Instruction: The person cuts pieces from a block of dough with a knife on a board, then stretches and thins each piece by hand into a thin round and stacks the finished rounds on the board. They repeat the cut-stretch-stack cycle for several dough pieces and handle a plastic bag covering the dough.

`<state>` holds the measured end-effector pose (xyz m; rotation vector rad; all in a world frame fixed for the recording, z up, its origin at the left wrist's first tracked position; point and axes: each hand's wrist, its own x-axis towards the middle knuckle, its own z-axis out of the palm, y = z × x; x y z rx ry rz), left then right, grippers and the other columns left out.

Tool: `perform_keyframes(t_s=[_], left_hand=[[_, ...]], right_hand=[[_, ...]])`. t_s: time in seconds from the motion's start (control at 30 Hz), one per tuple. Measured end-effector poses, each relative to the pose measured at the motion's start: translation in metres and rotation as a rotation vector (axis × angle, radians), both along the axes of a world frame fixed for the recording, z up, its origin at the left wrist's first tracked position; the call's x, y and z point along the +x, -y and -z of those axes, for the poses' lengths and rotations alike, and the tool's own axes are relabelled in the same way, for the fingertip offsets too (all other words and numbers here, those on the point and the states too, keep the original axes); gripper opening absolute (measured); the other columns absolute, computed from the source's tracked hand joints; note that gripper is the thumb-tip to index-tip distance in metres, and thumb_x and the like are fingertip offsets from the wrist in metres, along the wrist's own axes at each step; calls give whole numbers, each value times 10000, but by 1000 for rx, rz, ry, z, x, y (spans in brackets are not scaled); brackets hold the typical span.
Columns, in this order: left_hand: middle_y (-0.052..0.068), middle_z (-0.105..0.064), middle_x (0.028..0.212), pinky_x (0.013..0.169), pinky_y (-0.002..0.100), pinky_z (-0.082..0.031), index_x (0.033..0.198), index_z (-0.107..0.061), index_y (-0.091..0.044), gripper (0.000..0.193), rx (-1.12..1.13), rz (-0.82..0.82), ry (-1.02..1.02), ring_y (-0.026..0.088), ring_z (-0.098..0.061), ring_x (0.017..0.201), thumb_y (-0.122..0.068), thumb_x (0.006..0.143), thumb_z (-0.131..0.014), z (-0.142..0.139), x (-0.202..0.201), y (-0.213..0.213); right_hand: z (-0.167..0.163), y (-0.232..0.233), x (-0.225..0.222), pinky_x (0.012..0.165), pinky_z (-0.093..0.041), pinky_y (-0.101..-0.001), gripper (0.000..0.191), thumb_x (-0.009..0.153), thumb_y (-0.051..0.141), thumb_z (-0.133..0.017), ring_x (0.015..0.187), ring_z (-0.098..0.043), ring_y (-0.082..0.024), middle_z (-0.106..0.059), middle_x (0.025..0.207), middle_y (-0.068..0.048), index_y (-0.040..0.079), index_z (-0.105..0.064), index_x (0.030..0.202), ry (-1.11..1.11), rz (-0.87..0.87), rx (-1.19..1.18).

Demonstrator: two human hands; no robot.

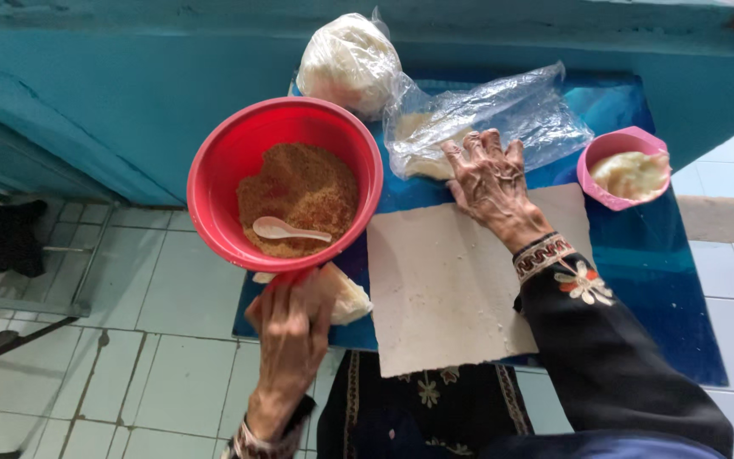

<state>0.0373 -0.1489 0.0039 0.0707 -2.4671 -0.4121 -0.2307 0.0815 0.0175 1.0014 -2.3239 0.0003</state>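
At centre left of the frame, the left hand [289,327] grips the rim of the red bowl [286,183] of brown crumbs. Right hand [490,180] lies open, fingers spread, on the plastic bag [503,115] at upper centre.

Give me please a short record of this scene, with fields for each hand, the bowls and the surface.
left hand: holds the red bowl by its near rim
right hand: rests palm down on the clear bag
red bowl content: brown crumbs and a white spoon
pink bowl: at right, holds pale paste
surface: blue mat with a beige sheet
back: tied bag of white dough
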Motion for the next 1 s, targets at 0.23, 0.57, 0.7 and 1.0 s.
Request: perform_keyframes(t_s=[0.23,0.57,0.7,1.0], left_hand=[[127,-640,1317,1023,397,-520,1299,-600,-65,477,499,247,21,271,-611,1229,-161,872,-793,-4,22,-39],[144,-419,1589,1071,447,-460,1623,-127,-201,883,2248,831,240,292,-536,1340,-509,947,-605,7,-81,-119],[102,-450,1519,1113,508,-445,1509,-243,-189,711,2105,1208,49,267,-513,1359,-460,996,-656,16,-89,-141],[170,-501,1535,1146,602,-414,1581,-349,-37,643,2406,943,325,360,-483,1407,-423,1082,-473,17,-31,-141]], right_hand=[[18,2,-36,812,-508,-431,78,916,143,-683,890,-717,-227,-741,979,-86,95,-736,945,-89,-28,69],[-81,-37,3,692,-553,-389,79,1044,62,-650,810,-684,-272,-678,925,-139,11,-683,994,-98,-220,-261],[-90,-64,99,494,-471,-377,160,997,120,-711,607,-572,-241,-587,783,-136,-28,-657,1023,-204,-130,2],[-73,-118,248,764,-577,-373,240,839,35,-723,865,-697,-270,-685,986,-87,67,-695,1075,347,-165,-544]])
